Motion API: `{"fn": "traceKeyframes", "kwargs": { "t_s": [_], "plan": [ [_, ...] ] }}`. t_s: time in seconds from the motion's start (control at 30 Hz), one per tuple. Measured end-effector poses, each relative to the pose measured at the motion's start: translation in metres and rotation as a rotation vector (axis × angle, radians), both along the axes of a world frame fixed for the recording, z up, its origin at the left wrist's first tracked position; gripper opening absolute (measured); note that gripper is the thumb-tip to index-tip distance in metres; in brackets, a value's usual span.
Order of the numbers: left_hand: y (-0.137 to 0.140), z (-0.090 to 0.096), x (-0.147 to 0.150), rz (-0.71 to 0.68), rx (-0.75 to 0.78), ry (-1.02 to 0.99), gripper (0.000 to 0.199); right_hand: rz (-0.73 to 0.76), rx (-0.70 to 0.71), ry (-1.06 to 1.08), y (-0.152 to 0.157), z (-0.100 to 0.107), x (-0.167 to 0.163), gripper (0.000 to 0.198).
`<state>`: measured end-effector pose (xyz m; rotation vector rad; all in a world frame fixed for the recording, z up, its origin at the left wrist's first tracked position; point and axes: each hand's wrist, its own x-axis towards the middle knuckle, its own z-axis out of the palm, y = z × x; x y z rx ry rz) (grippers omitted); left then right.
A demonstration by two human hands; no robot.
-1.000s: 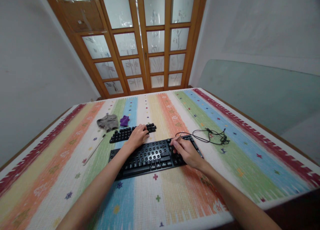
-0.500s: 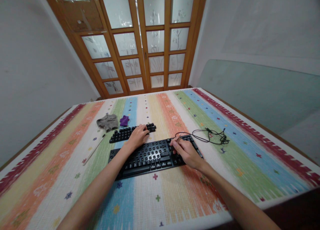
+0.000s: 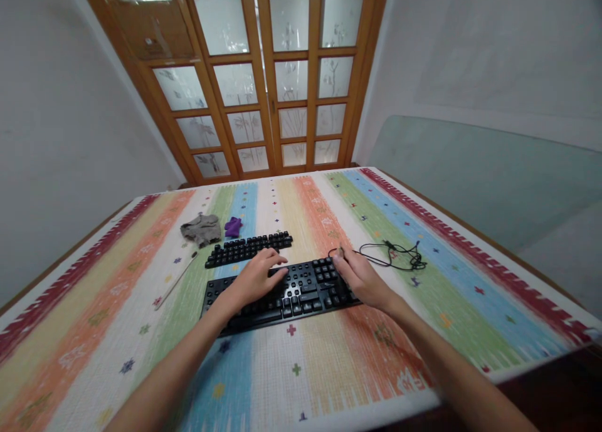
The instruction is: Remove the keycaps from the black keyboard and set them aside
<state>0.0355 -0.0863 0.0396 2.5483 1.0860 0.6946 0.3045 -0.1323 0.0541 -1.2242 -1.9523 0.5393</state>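
Observation:
A black keyboard (image 3: pixel 305 289) lies on the striped tablecloth; many of its switches in the left and middle parts show no keycaps, while the front row and number pad carry them. Behind it, loose black keycaps (image 3: pixel 244 249) stand in rows. My left hand (image 3: pixel 258 275) hovers over or rests on the keyboard's left half, thumb and fingers apart, with nothing visible in it. At the keyboard's right end, my right hand (image 3: pixel 360 275) is closed with a small light-coloured tip showing above its fingers; what it holds is too small to make out.
A grey cloth (image 3: pixel 201 230) and a purple cloth (image 3: pixel 233 227) lie at the back left. Nearer, a thin white stick with a dark tip (image 3: pixel 175 283) lies slanted. The keyboard's black cable (image 3: pixel 399 256) is coiled at the right. Wooden glazed doors (image 3: pixel 263 106) stand beyond the table.
My left hand has come back from the loose keycaps to the keyboard. My right hand has shifted slightly right, off the number pad's middle, and turned more upright.

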Motion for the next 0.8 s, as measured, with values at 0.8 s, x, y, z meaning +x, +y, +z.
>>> {"fn": "traceKeyframes", "kwargs": {
  "t_s": [0.8],
  "plan": [
    [-0.028, -0.033, 0.039, -0.033, -0.096, 0.066, 0.01, 0.228, -0.149, -0.623, 0.013, -0.021, -0.025, 0.01]
  ]
}}
